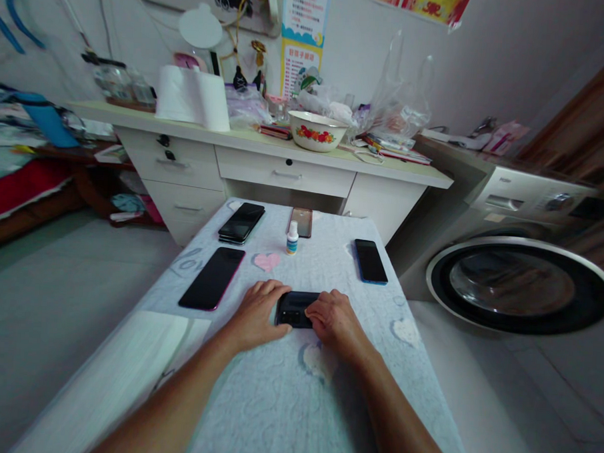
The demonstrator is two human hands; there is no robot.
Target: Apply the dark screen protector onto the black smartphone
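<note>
A dark smartphone [299,300] lies sideways on the cloth-covered table, its camera side facing up. My left hand [259,315] grips its left end between thumb and fingers. Over the right part of the phone, my right hand [335,321] has its fingers curled and pinched against the back; whatever is between them is hidden. Beyond the phone stands a small white bottle [292,241] with a blue label. Left of my hands is a large phone with a pink edge [212,278].
A stack of phones [242,221] lies at the far left of the table [269,399], a phone case [302,222] at its far edge, and a blue-edged phone [370,261] at right. Behind are a counter [265,141] with a flowered bowl [317,132] and a washing machine [493,215], door open.
</note>
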